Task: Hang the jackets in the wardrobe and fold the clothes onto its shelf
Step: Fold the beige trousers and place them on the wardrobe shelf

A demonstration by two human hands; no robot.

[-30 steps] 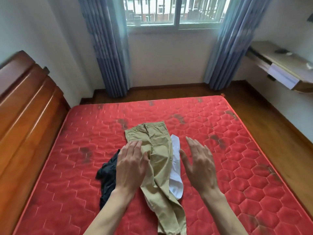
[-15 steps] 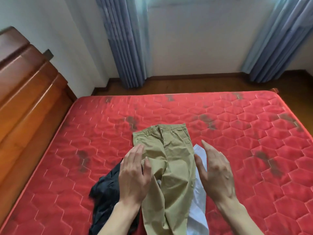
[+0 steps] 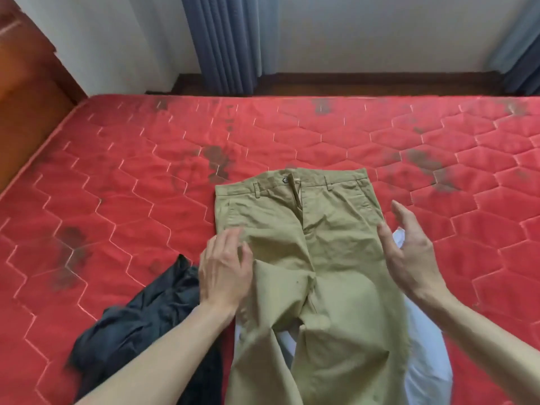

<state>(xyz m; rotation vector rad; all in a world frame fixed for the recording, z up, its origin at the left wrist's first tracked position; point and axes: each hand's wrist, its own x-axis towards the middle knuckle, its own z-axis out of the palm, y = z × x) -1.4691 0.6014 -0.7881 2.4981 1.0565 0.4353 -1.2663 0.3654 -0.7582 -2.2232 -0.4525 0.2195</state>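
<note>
No readable labels, my left hand [image 3: 225, 270] flat on the khaki trousers [image 3: 315, 258], fingers relaxed, my right hand [image 3: 412, 252] at 3 o'clock hovering, fingers spread, holding nothing, trousers mid-bed [image 3: 146, 176].

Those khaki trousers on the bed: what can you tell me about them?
The khaki trousers look like cotton twill, creased. They lie front up on the red mattress, waistband pointing away, with belt loops, a dark button and the fly open. The left hand rests flat on their left hip; the right hand is open at their right edge. A white garment lies partly beneath.
</note>
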